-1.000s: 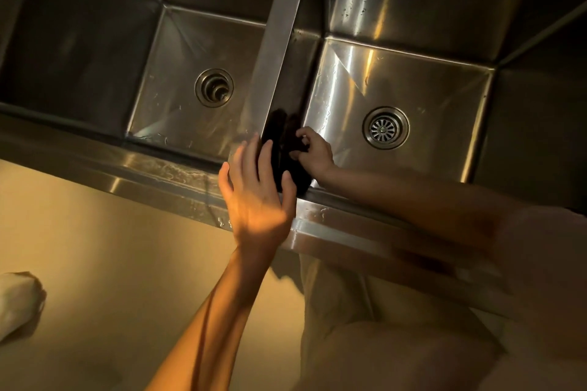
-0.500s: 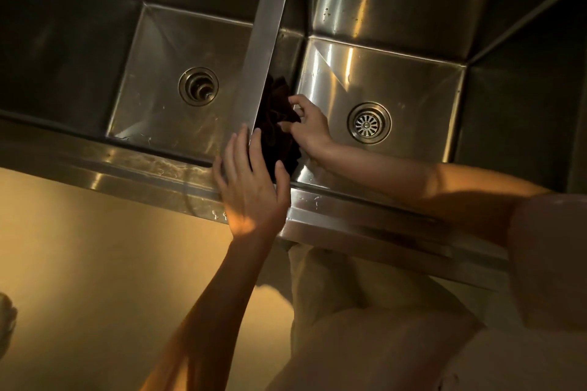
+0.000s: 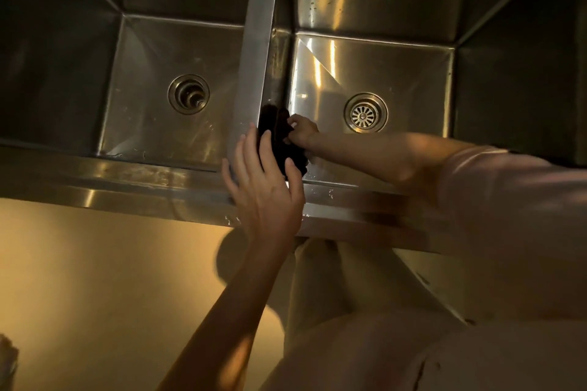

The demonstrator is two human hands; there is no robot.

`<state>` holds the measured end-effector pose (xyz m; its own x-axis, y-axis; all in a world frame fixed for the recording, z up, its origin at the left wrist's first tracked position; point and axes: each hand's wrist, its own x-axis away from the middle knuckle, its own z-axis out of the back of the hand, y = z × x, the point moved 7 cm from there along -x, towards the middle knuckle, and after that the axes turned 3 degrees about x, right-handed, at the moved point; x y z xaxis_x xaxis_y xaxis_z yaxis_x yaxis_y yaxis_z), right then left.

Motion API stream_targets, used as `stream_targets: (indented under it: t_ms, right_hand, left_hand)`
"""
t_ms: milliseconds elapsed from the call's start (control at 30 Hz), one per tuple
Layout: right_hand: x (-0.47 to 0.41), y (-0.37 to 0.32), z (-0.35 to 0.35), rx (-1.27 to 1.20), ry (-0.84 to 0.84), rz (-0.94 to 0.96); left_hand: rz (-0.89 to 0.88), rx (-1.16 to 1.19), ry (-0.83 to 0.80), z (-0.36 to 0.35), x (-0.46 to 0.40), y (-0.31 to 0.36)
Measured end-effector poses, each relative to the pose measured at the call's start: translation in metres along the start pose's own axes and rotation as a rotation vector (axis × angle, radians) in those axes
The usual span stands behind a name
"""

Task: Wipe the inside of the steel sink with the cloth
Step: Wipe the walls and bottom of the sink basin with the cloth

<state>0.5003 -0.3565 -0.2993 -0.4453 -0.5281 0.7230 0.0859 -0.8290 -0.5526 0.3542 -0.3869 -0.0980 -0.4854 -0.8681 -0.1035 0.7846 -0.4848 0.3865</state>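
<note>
A double steel sink fills the top of the view, with a left basin [image 3: 152, 124] and a right basin [image 3: 397, 73] split by a steel divider [image 3: 257, 41]. My right hand [image 3: 301, 132] reaches down into the right basin and grips a dark cloth [image 3: 286, 149], holding it against the divider's inner wall near the front corner. My left hand [image 3: 263, 187] rests with fingers spread and straight on the front rim where the divider meets it, partly covering the cloth.
Each basin has a round drain, the left drain [image 3: 188, 94] and the right drain [image 3: 365, 112]. The steel front rim [image 3: 111, 181] runs across the view. Below it lies a tan floor [image 3: 95, 279], and my pale clothing fills the lower right.
My right hand and the cloth have slid back down the divider wall toward the front corner after moving up it. My left hand has stayed on the rim.
</note>
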Motion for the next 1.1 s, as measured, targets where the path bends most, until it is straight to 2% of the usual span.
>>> stream_targets:
  t_ms: [200,333,433,600,833,1100]
  right_hand:
    - [0.049,-0.035,0.032,-0.200,0.050,0.195]
    - [0.091,-0.061,0.064,-0.242,0.097,0.330]
    - [0.101,-0.071,0.074,-0.259,0.107,0.363]
    - [0.074,-0.068,0.068,-0.255,0.166,0.337]
    - [-0.004,-0.038,0.050,-0.159,0.192,0.196]
    - [-0.046,-0.018,0.038,-0.027,0.182,0.048]
  left_hand:
    - [-0.018,0.018,0.002,0.001,0.000,0.000]
    - [0.015,0.084,-0.032,0.007,-0.001,0.002]
    - [0.015,0.166,-0.041,0.016,-0.003,0.002]
    - [-0.146,0.091,0.003,0.027,-0.036,0.008]
    - [-0.385,-0.016,-0.084,-0.006,-0.103,0.016]
    - [-0.345,-0.034,-0.111,-0.021,-0.125,0.018]
